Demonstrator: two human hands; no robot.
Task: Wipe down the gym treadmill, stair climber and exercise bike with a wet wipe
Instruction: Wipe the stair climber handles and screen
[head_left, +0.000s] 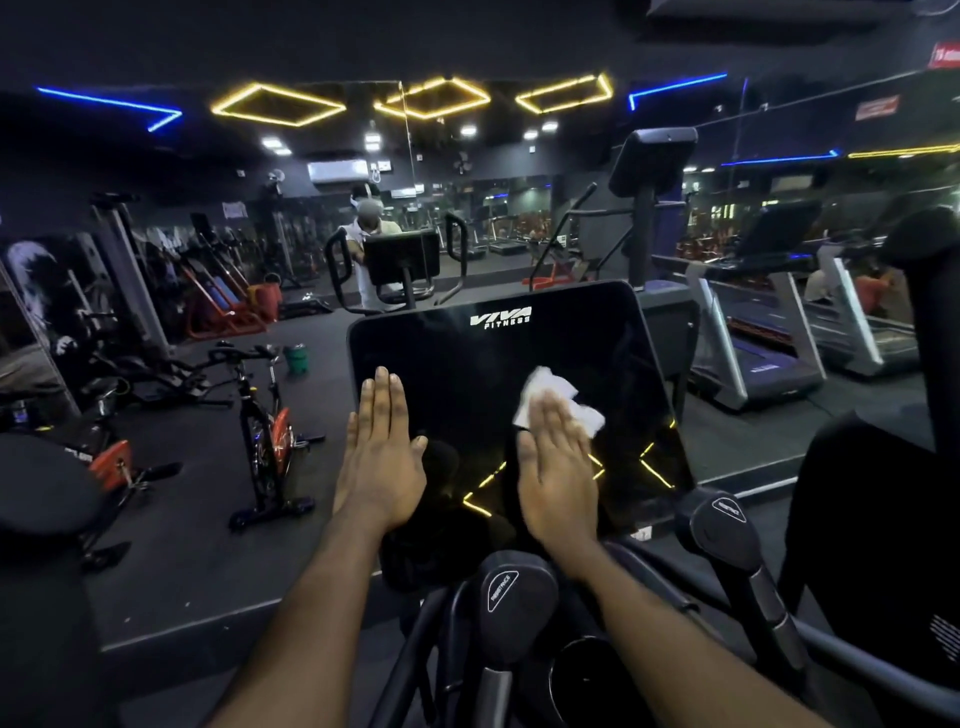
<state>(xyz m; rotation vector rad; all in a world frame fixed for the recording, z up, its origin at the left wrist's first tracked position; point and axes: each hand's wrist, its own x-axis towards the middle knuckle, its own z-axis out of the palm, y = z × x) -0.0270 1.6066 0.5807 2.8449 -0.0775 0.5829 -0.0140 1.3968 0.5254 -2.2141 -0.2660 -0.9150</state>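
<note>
While your right hand (558, 467) presses wet wipe (550, 397) to console screen (483, 364), fingers (553, 418) straight, left hand (382, 457) flat alongside: unpinched wipe may slip.

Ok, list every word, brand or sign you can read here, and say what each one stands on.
"VIVA FITNESS": white lettering at the top of the glossy black console screen.
"RESISTANCE": on the rounded black handle cap near the centre, and again on the matching cap to its right.
Too blurred to read: the red wall signs at the upper right and the small label on the purple treadmill deck.
</note>
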